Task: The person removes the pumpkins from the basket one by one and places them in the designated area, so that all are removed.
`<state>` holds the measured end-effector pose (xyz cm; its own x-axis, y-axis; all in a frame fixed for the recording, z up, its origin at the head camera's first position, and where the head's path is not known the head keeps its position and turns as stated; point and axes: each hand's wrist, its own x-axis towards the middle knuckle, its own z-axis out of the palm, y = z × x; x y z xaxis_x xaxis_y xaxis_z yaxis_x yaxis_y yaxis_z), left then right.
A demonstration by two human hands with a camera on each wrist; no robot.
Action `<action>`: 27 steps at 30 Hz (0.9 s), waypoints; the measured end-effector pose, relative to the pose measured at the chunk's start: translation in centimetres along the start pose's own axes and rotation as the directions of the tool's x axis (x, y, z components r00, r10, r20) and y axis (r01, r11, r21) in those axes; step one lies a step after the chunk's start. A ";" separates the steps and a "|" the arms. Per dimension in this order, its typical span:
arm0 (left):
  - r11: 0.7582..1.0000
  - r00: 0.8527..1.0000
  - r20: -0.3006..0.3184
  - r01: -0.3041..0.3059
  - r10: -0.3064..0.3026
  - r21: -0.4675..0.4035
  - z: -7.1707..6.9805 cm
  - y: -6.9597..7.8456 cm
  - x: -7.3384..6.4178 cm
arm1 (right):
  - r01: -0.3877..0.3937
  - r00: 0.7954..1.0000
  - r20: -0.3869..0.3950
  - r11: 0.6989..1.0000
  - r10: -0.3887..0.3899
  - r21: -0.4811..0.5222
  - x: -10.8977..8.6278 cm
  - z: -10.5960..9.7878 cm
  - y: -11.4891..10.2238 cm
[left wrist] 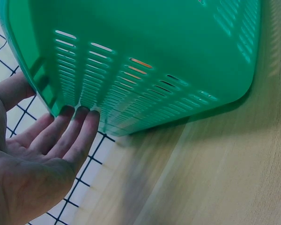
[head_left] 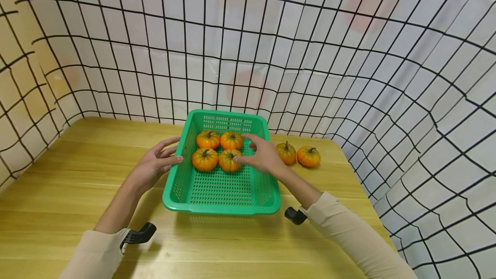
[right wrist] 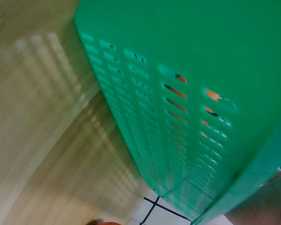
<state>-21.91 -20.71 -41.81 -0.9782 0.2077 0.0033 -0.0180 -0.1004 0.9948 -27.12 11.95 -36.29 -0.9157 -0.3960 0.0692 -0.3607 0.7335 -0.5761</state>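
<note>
A green plastic basket with slotted walls stands on the wooden table. Four small orange pumpkins, among them a front-left one and a back-left one, sit grouped inside it. My left hand holds the basket's left side, thumb over the rim and fingertips against the outer wall in the left wrist view. Reaching over the right rim, my right hand has its thumb at the front-right pumpkin and its index finger beside the back-right pumpkin, thumb and finger spread apart.
Right of the basket, two more small pumpkins, one nearer and one farther, lie side by side on the table. A white cloth with a black grid surrounds the back and sides. Black devices sit at both wrists.
</note>
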 end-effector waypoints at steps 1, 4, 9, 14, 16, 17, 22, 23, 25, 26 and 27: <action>1.000 1.000 0.000 0.000 0.000 0.000 0.0 0.0 0.0 | 0.001 1.000 0.002 1.000 -0.001 0.004 0.1 0.2 0.0; 1.000 1.000 -0.002 0.000 0.000 0.000 0.0 0.0 0.0 | 0.008 1.000 0.003 1.000 -0.008 0.004 0.3 0.7 0.0; 1.000 1.000 -0.001 -0.002 0.002 -0.002 -0.1 0.0 0.0 | 0.027 1.000 0.002 0.999 -0.027 -0.028 0.7 1.6 -0.1; 1.000 1.000 -0.003 -0.001 0.001 -0.004 -0.1 -0.1 0.0 | 0.047 0.999 0.002 0.997 -0.047 -0.067 0.9 2.5 -0.2; 1.000 1.000 -0.004 0.000 0.000 -0.002 -0.1 -0.1 0.1 | 0.062 0.998 -0.001 0.994 -0.062 -0.085 0.9 2.7 -0.2; 1.000 1.000 -0.003 -0.002 0.002 0.001 -0.1 -0.1 0.1 | 0.068 0.998 -0.003 0.994 -0.069 -0.090 0.9 2.8 -0.3; 1.000 1.000 -0.006 0.000 0.000 0.009 -0.1 -0.1 0.1 | 0.081 0.996 -0.015 0.992 -0.083 -0.094 0.9 3.2 -0.3; 1.000 1.000 -0.009 0.003 -0.003 0.008 -0.1 -0.1 0.1 | 0.079 0.997 -0.016 0.992 -0.081 -0.095 0.9 3.3 -0.2; 1.000 1.000 -0.012 0.005 -0.005 0.009 -0.1 -0.2 0.1 | 0.073 0.997 -0.019 0.992 -0.075 -0.099 0.9 3.5 -0.1; 1.000 1.000 -0.012 0.006 -0.005 0.011 -0.1 -0.2 0.1 | 0.069 0.997 -0.020 0.992 -0.071 -0.103 1.0 3.6 -0.1; 1.000 1.000 -0.012 0.006 -0.005 0.012 -0.1 -0.2 0.2 | 0.066 0.997 -0.020 0.993 -0.068 -0.103 1.0 3.6 0.0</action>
<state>-22.08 -20.79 -42.05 -0.9806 0.1962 -0.0034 -0.0210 -0.0878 0.9959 -27.41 9.52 -39.16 -0.8922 -0.4340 0.1249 -0.4367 0.7585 -0.4836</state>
